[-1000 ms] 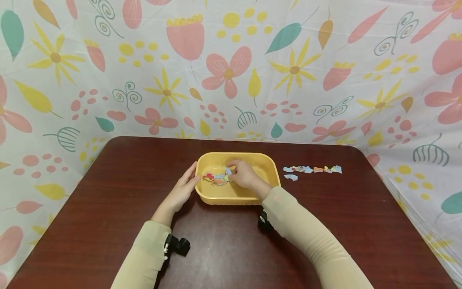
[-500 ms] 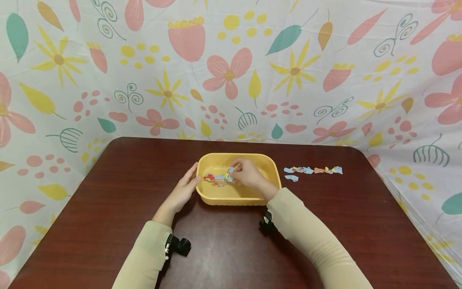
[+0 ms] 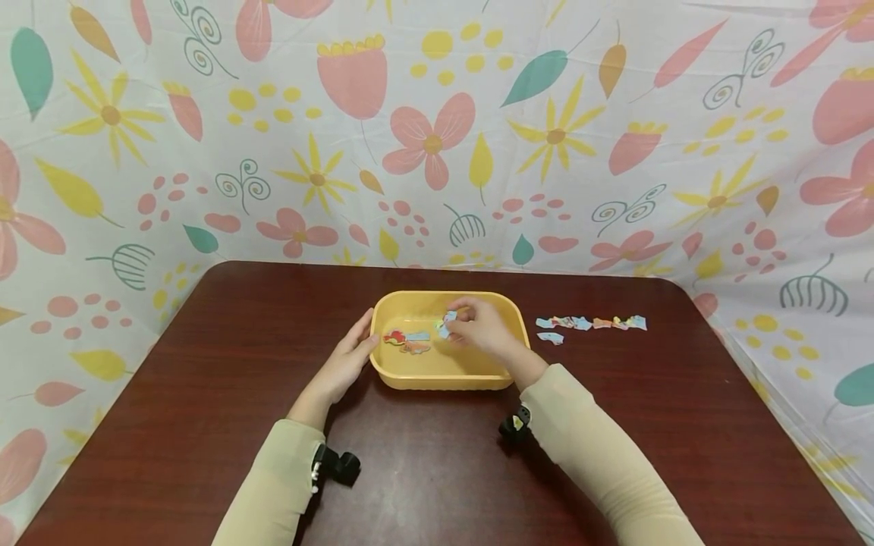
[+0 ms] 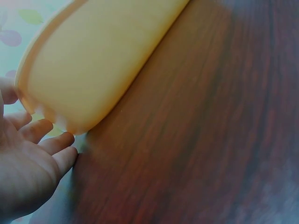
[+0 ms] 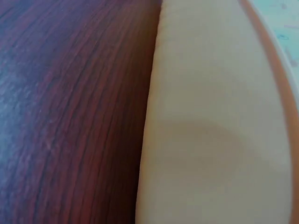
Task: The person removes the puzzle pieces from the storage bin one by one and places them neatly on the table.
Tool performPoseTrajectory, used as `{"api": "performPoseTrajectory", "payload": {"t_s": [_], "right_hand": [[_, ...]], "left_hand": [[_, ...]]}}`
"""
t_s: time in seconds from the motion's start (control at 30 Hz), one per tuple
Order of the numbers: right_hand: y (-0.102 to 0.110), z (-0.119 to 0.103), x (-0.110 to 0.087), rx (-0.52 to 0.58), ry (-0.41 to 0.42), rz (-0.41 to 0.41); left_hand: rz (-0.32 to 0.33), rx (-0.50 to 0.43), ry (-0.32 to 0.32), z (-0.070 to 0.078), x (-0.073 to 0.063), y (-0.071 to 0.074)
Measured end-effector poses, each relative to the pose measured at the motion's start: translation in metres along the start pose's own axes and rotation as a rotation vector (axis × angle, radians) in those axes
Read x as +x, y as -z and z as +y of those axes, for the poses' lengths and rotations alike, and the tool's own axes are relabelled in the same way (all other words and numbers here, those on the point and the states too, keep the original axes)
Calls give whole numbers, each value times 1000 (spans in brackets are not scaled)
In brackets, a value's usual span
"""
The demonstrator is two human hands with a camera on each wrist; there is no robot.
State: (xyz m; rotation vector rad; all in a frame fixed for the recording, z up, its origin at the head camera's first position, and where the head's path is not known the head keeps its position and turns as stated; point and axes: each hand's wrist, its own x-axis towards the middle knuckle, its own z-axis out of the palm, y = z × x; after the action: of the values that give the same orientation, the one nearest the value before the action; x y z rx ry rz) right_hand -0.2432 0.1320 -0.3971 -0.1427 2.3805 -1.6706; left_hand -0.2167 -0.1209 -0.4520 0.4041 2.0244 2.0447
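Observation:
A yellow plastic basin [image 3: 444, 379] stands on the table. My left hand [image 3: 346, 362] holds its left end, thumb at the rim and fingers against the outer wall, as the left wrist view also shows. Above the inside of the basin my right hand [image 3: 481, 330] pinches a small light-blue jigsaw-like piece [image 3: 447, 324] with a spot of yellow-green between thumb and fingertips. Several other colourful pieces lie on the basin's floor, among them a red one [image 3: 394, 337] and an orange one [image 3: 415, 347]. The basin's wall hides my right hand in the right wrist view.
Right of the basin, a row of joined pieces [image 3: 590, 323] lies on the dark wooden table [image 3: 423, 470], with a single light-blue piece [image 3: 550, 338] just in front of it. A flower-patterned cloth [image 3: 437, 152] hangs behind the table.
My right hand has lifted the light-blue piece away from the others in the basin and moved it slightly right. The left hand stays at the basin's left end.

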Motion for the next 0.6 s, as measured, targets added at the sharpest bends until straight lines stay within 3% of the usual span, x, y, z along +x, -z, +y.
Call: {"api": "performPoseTrajectory", "payload": {"t_s": [0.6], "right_hand": [[43,3,-20,175,-1,84]], "left_hand": [[2,-9,0,0,-2,0]]}}
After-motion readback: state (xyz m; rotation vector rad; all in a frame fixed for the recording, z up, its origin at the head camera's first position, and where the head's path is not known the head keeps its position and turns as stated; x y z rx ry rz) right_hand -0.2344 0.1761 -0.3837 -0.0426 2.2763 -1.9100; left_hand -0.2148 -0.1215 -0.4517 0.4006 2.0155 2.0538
